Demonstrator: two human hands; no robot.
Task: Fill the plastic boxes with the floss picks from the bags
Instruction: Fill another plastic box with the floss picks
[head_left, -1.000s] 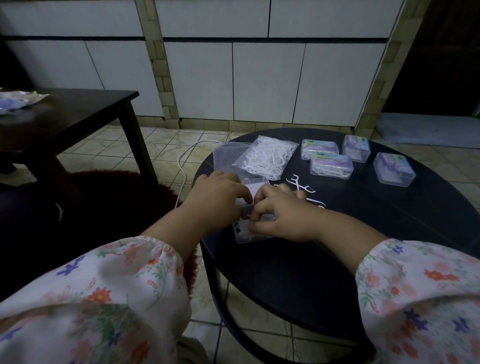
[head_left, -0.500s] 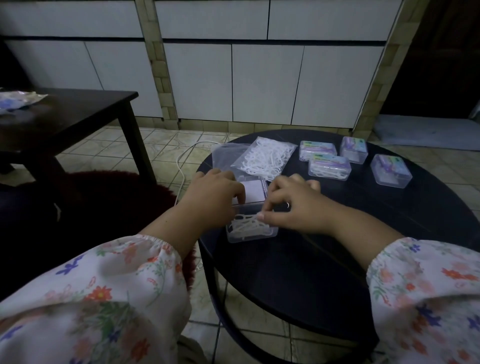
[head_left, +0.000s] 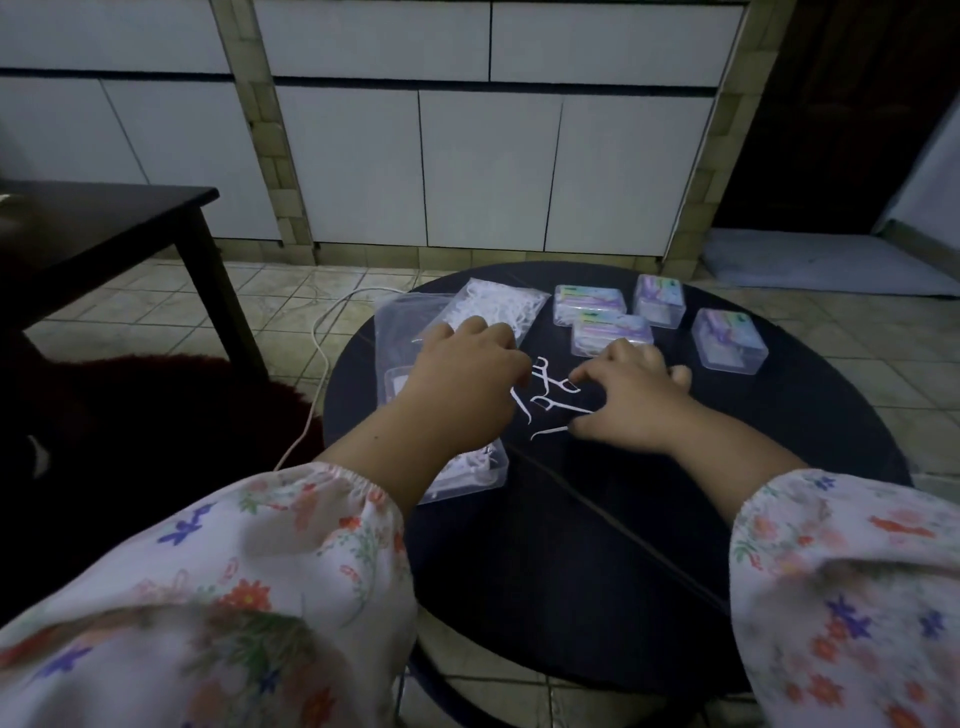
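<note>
**Loose Floss Picks: Collection Stage**

Nearest the viewer, at the 8 o'clock edge of the round dark surface (head_left: 597, 571), an open plastic box (head_left: 480, 467) is seen, partly hidden under the left forearm; white picks are visible inside it. It is judged to be the box in filling.

Further in, toward the centre, a handful of loose floss picks (head_left: 545, 402) lies scattered on the surface between the two hands. The left hand (head_left: 467, 374) is placed at their 9 o'clock side, knuckles up and fingers curled downward; whether anything is pinched beneath cannot be told. The right hand (head_left: 628, 400) is placed at their 3 o'clock side, its fingers (head_left: 579, 375) spread and bent toward the picks, the thumb tip just beside one pick's stem; no pick is clearly held.

The picks are judged very light, thin and stiff in the handle, and liable to slide on the smooth top. Raking them into a bundle, then pinching the handles rather than the floss ends, is advised.

At 11 o'clock a clear bag of picks (head_left: 498, 314) lies partly over an emptier bag (head_left: 410, 327). At 12 to 2 o'clock, four closed boxes (head_left: 660, 325) are set near together, apparently finished.
</note>
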